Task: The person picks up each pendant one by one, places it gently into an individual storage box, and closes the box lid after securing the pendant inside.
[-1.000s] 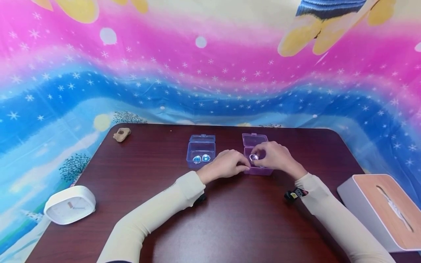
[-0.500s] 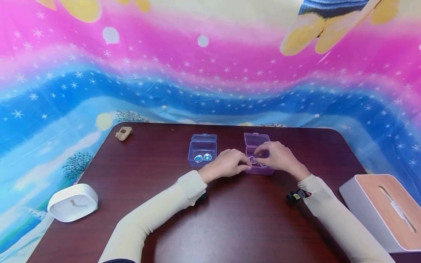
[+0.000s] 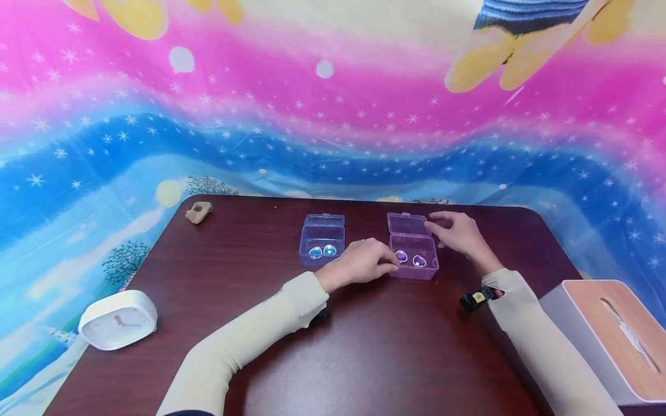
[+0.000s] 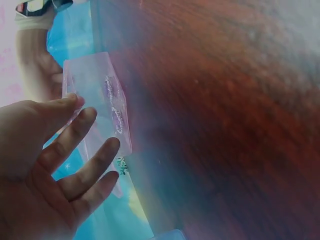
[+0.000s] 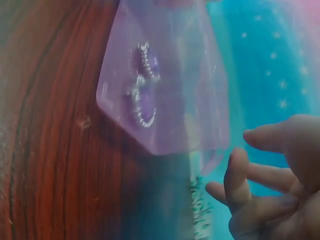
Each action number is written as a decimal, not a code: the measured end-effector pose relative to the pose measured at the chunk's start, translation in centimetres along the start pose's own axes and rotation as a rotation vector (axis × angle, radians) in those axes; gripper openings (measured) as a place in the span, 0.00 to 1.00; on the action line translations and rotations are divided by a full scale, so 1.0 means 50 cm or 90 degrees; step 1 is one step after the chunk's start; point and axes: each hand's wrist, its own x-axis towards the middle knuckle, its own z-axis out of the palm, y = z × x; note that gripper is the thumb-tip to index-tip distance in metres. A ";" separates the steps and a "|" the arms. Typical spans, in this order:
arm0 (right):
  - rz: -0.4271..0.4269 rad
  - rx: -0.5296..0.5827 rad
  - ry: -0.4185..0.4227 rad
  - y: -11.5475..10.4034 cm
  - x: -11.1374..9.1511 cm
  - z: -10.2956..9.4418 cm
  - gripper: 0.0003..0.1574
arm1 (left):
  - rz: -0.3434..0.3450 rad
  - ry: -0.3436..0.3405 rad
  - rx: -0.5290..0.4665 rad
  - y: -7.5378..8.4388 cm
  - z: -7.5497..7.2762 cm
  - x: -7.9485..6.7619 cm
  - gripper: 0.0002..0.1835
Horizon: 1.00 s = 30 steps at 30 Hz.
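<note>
A clear purple plastic box stands with its lid raised. Inside lie two sparkling purple-stoned jewelry pieces, also seen through the wall in the right wrist view. My left hand pinches the box's left wall near the front corner between thumb and index finger; its other fingers are loosely spread. Just right of the raised lid is my right hand, holding nothing, fingers loosely bent. To the left, a clear blue box with its lid raised contains two blue-stoned jewelry pieces.
A white clock stands at the table's left edge. A small tan object lies at the back left corner. The tissue box with a wooden top is at the right. A patterned cloth hangs behind the dark table.
My right hand has let go of a purple-stoned jewelry piece inside the purple box, then moved out and right, beside the lid. My left hand has stayed at the box's corner.
</note>
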 end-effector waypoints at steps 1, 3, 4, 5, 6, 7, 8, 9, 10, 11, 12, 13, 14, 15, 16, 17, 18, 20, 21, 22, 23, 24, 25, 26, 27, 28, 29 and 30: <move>0.021 0.025 -0.015 0.006 0.006 0.000 0.36 | -0.002 0.003 0.004 0.001 0.000 0.001 0.10; 0.048 0.068 -0.044 0.017 0.017 0.002 0.37 | -0.007 0.007 0.012 0.002 0.000 0.001 0.10; 0.060 0.088 -0.058 0.022 0.022 0.004 0.38 | -0.010 0.007 0.013 0.003 -0.001 0.001 0.10; 0.071 0.107 -0.069 0.027 0.026 0.006 0.38 | -0.011 0.007 0.014 0.004 -0.001 0.001 0.10; 0.079 0.125 -0.080 0.032 0.030 0.007 0.38 | -0.013 0.005 0.014 0.005 -0.002 0.001 0.10; 0.084 0.139 -0.088 0.037 0.032 0.008 0.38 | -0.012 0.004 0.014 0.005 -0.002 0.001 0.10; 0.082 0.149 -0.092 0.042 0.034 0.009 0.38 | -0.011 0.002 0.012 0.006 -0.002 0.001 0.10; 0.079 0.156 -0.093 0.046 0.036 0.009 0.38 | -0.009 0.001 0.011 0.006 -0.002 0.001 0.10; 0.071 0.162 -0.092 0.050 0.037 0.008 0.38 | -0.007 0.001 0.009 0.005 -0.002 0.001 0.10; 0.061 0.170 -0.087 0.053 0.038 0.008 0.37 | -0.005 0.002 0.008 0.005 0.000 0.002 0.10; 0.050 0.176 -0.082 0.056 0.037 0.007 0.36 | -0.004 0.003 0.007 0.004 0.001 0.002 0.10; 0.036 0.180 -0.078 0.057 0.036 0.005 0.36 | -0.003 0.004 0.006 0.003 0.003 0.002 0.10; 0.023 0.184 -0.076 0.058 0.034 0.003 0.36 | -0.004 0.004 0.004 0.003 0.004 0.002 0.10; 0.012 0.187 -0.073 0.058 0.031 0.001 0.35 | -0.006 0.003 0.003 0.002 0.005 0.002 0.10; 0.002 0.186 -0.071 0.055 0.028 -0.002 0.35 | -0.007 0.002 0.002 0.002 0.005 0.002 0.10; -0.005 0.189 -0.067 0.052 0.024 -0.006 0.34 | -0.008 0.001 0.003 0.002 0.005 0.002 0.10; -0.012 0.190 -0.062 0.049 0.019 -0.009 0.34 | -0.007 0.000 0.003 0.002 0.005 0.002 0.10; -0.024 0.186 -0.053 0.043 0.007 -0.015 0.34 | -0.004 0.001 0.002 0.003 0.005 0.003 0.10; -0.030 0.183 -0.046 0.039 0.001 -0.018 0.33 | -0.002 0.002 0.003 0.003 0.005 0.004 0.10; -0.035 0.181 -0.038 0.036 -0.006 -0.020 0.33 | 0.000 0.004 0.003 0.004 0.005 0.005 0.10; -0.043 0.181 -0.031 0.032 -0.014 -0.021 0.33 | 0.000 0.006 0.004 0.005 0.005 0.005 0.10; -0.052 0.183 -0.026 0.030 -0.020 -0.022 0.33 | -0.002 0.007 0.002 0.006 0.004 0.005 0.10; -0.064 0.186 -0.023 0.027 -0.027 -0.023 0.33 | -0.005 0.002 -0.003 0.008 0.003 0.004 0.11; -0.075 0.191 -0.020 0.024 -0.033 -0.023 0.32 | -0.008 -0.002 -0.011 0.011 0.001 0.002 0.13; -0.088 0.198 -0.017 0.021 -0.040 -0.023 0.32 | -0.009 -0.005 -0.020 0.015 -0.002 -0.001 0.16; -0.100 0.207 -0.014 0.019 -0.047 -0.023 0.31 | -0.007 -0.005 -0.031 0.020 -0.005 -0.004 0.17; -0.113 0.210 -0.010 0.018 -0.054 -0.024 0.30 | -0.003 0.000 -0.041 0.026 -0.009 -0.008 0.18; -0.124 0.213 -0.005 0.016 -0.061 -0.025 0.29 | 0.007 0.012 -0.055 0.033 -0.014 -0.011 0.19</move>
